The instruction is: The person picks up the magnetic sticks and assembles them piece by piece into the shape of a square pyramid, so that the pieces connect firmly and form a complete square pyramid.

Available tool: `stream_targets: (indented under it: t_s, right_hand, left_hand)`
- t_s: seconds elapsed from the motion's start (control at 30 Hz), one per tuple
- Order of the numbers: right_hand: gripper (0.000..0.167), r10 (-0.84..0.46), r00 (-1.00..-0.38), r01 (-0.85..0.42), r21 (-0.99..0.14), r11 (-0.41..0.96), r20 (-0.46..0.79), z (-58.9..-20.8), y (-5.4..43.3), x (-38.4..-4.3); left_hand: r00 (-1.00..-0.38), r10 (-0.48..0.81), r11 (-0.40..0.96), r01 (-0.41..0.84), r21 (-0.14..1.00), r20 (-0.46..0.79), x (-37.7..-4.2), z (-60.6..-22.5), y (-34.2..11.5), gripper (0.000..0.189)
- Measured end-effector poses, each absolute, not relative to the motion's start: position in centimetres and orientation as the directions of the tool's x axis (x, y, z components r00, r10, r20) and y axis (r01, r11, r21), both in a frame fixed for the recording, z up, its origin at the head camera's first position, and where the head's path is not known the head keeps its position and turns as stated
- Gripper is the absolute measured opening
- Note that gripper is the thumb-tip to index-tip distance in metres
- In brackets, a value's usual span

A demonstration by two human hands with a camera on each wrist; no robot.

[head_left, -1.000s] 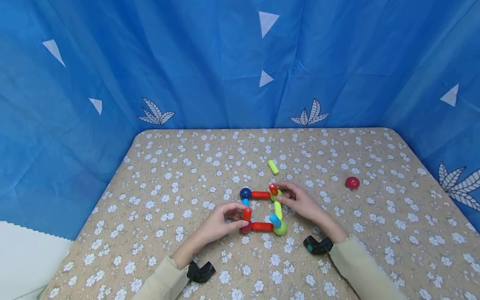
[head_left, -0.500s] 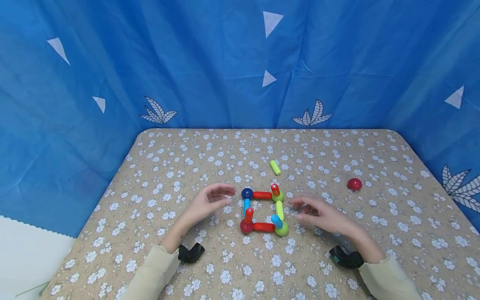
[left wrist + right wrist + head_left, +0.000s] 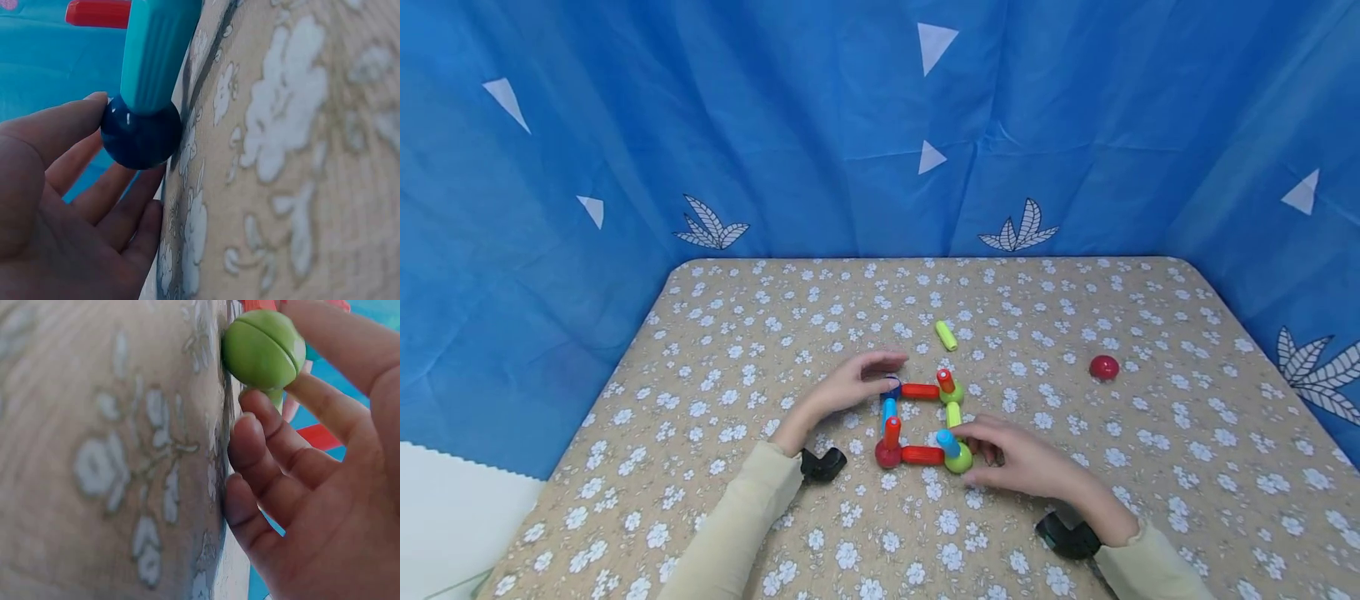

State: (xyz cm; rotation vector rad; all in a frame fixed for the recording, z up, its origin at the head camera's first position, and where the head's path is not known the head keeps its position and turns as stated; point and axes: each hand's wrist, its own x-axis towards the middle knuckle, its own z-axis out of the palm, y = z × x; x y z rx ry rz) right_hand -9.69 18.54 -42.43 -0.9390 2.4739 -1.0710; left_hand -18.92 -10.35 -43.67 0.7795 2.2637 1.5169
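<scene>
A square of rods and balls lies flat on the table. My left hand (image 3: 853, 379) is at its far left corner, thumb and fingers around the dark blue ball (image 3: 140, 134). My right hand (image 3: 1018, 454) holds the near right green ball (image 3: 262, 350) between thumb and fingers; a light blue rod (image 3: 947, 442) stands tilted on this ball. Upright red rods stand on the red ball (image 3: 888, 455) and on the far green ball (image 3: 953, 394). No rod rises from the dark blue ball. Red, light blue and yellow-green rods form the sides.
A loose yellow-green rod (image 3: 946, 335) lies beyond the square. Farther right is a red ball (image 3: 1104, 367). The table has a flowered cloth (image 3: 760, 333), with blue curtains (image 3: 820, 125) behind and at both sides.
Both hands first left the square's red ball and far green ball and drew apart. They came back in, left to the dark blue ball, right to the near green ball.
</scene>
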Motion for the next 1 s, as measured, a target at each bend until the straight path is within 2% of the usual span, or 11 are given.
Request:
stream_targets:
  t_s: [0.13,0.3,0.5,0.63,0.83,1.0]
  right_hand:
    - [0.042,-0.655,-0.755,-0.485,-0.695,0.531,0.026,-42.2,18.3,-9.9]
    - [0.038,-0.657,-0.753,-0.496,-0.690,0.527,0.040,-42.4,18.2,-10.1]
    - [0.038,-0.629,-0.777,-0.445,-0.731,0.518,0.026,-42.8,18.5,-10.3]
    - [0.035,-0.616,-0.787,-0.425,-0.752,0.504,0.032,-42.8,18.8,-10.6]
    - [0.032,-0.545,-0.838,-0.380,-0.760,0.527,0.041,-43.0,19.3,-11.9]
    - [0.030,-0.469,-0.882,-0.317,-0.778,0.542,0.032,-43.3,19.4,-13.4]
  left_hand:
    - [-0.797,0.603,0.331,0.270,0.904,0.017,-18.7,-43.6,-10.2,0.032]
    - [-0.795,0.607,0.341,0.267,0.901,0.006,-18.2,-43.2,-10.5,0.031]
    - [-0.777,0.630,0.340,0.289,0.895,0.012,-18.1,-43.6,-11.2,0.031]
    - [-0.793,0.609,0.377,0.302,0.875,0.011,-17.5,-43.4,-12.1,0.029]
    - [-0.818,0.575,0.414,0.281,0.866,-0.009,-16.1,-43.2,-13.0,0.031]
    - [-0.816,0.578,0.358,0.236,0.904,-0.016,-15.3,-43.2,-13.1,0.036]
